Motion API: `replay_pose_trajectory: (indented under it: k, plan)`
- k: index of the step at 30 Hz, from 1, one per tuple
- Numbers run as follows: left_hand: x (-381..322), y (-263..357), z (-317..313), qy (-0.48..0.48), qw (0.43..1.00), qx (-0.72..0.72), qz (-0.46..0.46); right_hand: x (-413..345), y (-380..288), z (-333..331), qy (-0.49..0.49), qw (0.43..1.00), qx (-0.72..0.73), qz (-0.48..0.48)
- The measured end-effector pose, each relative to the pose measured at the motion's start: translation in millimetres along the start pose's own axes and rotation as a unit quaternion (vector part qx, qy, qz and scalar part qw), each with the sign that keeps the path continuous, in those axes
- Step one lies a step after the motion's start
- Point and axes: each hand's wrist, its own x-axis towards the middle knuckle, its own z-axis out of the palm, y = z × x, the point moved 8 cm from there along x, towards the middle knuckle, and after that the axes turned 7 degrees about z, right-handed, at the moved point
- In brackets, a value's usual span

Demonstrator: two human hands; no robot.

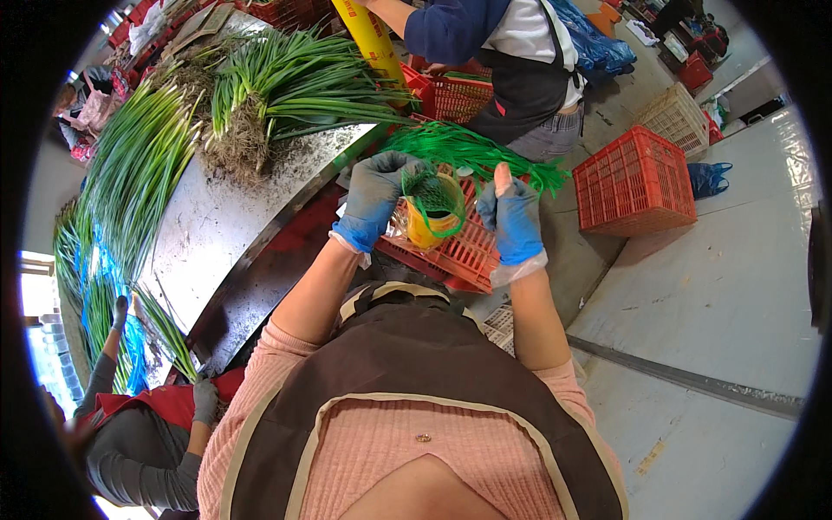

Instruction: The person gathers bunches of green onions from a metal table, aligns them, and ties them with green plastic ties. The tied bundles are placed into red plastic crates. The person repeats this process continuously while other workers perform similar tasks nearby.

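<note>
My left hand [377, 195], in a soiled blue glove, pinches green mesh netting [426, 185] at the mouth of a yellow tube [422, 231]. The netting loops around the tube's open end. Just right of the tube is my right hand [517, 218], also gloved, with its fingers curled and the bare thumb tip poking out. Whether anything sits within those fingers is hidden. Beyond both hands lies a bundle of green net strips [468, 146]. Below the tube stands a red plastic crate [465, 257].
Bunches of spring onions [286, 84] with soil-covered roots lie on a metal table [201, 214] to the left. A co-worker [520, 71] stands ahead by another yellow tube [374, 42]. Another co-worker [143, 448] is at lower left. A red crate [634, 182] stands at right.
</note>
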Motion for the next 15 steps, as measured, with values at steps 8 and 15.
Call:
replay_pose_trajectory:
  k: [8,15]
  plan:
    - [-9,14,29,0.001,0.999,-0.023,0.042,5,-9,26,-0.017,0.989,-0.116,-0.095]
    - [-9,-7,12,0.046,0.995,-0.075,-0.043,9,8,19,0.014,0.998,0.003,-0.058]
